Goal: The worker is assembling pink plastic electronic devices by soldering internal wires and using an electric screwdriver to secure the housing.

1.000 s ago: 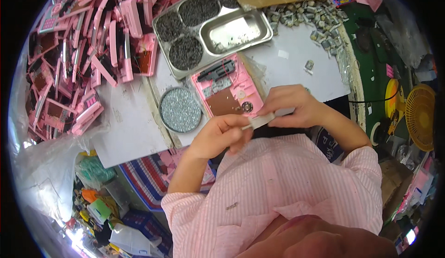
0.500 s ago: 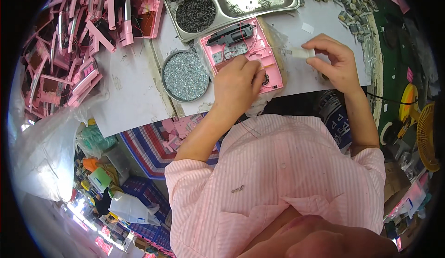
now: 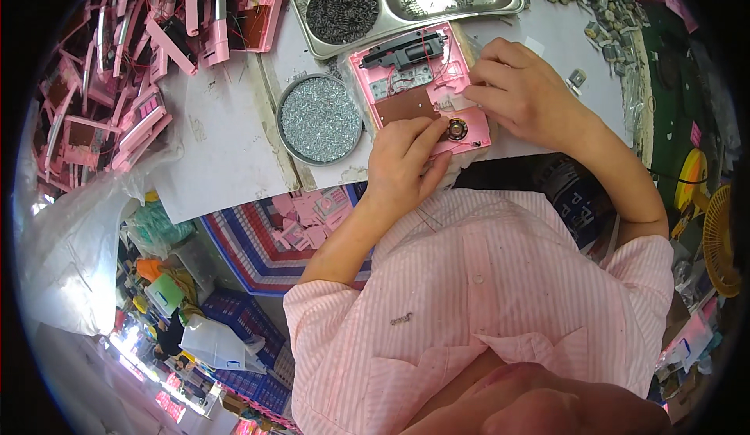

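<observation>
White paper sheets (image 3: 226,146) cover a cluttered workbench seen from above, with a person in a pink striped shirt leaning over it. At the centre lies an open pink device shell (image 3: 422,87), its inside showing a brown circuit board (image 3: 406,108), a black bar-shaped part (image 3: 406,53), thin red wires and a small round speaker (image 3: 457,129) at its near right corner. The left hand (image 3: 402,161) rests on the shell's near edge, fingers curled down and pressing beside the speaker, gripping nothing that can be seen. The right hand (image 3: 519,91) lies on the shell's right side, fingers bent and pinched together over the wires; whether it holds a small piece cannot be told.

Just left of the shell stands a round tin of silver screws (image 3: 320,118). Beyond it is a metal divided tray (image 3: 406,1) with dark springs. Far left, pink shells (image 3: 125,68) lie heaped.

A judgement: the fine wires could snag or tear under the pressing fingers, and a nudge from the left wrist could spill the screw tin.

Fingertips hide the contact points. The tray's far edge is cut off, and items at the right rim blur.
</observation>
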Action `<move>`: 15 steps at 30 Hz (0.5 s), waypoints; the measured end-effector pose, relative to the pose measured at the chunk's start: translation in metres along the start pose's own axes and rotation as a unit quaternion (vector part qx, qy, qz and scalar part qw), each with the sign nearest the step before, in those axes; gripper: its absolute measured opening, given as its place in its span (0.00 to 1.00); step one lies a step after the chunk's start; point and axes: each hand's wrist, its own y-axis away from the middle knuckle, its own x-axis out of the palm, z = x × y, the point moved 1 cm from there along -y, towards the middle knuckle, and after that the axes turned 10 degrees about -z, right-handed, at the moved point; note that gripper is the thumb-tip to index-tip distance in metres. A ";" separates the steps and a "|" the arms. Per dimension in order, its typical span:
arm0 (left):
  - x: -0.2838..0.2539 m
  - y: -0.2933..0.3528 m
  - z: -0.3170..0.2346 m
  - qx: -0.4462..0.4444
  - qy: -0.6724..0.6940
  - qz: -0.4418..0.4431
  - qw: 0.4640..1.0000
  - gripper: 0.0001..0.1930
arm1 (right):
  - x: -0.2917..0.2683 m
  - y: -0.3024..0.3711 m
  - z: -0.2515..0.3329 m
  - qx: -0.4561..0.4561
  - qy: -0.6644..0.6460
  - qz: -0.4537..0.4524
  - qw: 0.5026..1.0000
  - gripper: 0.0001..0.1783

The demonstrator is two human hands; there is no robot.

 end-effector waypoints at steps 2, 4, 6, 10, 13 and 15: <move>0.002 0.000 0.001 0.001 0.004 -0.015 1.000 0.27 | -0.001 -0.002 -0.001 -0.015 -0.004 0.005 1.000 0.15; 0.002 0.000 0.000 -0.003 0.010 -0.016 1.000 0.28 | 0.004 0.000 -0.001 -0.020 0.003 -0.013 1.000 0.10; 0.003 0.001 0.001 -0.013 0.018 -0.018 1.000 0.29 | 0.012 0.007 -0.010 -0.008 -0.049 -0.031 0.998 0.13; 0.005 0.006 0.002 -0.033 0.027 -0.016 0.999 0.32 | 0.020 0.017 -0.016 0.015 -0.085 -0.049 0.995 0.16; 0.002 0.004 0.002 -0.035 0.028 -0.002 0.999 0.33 | 0.018 0.015 -0.013 0.024 -0.090 -0.029 0.995 0.16; 0.000 0.005 0.002 -0.039 0.036 0.003 0.999 0.33 | 0.023 0.020 -0.018 0.048 -0.137 -0.043 0.988 0.16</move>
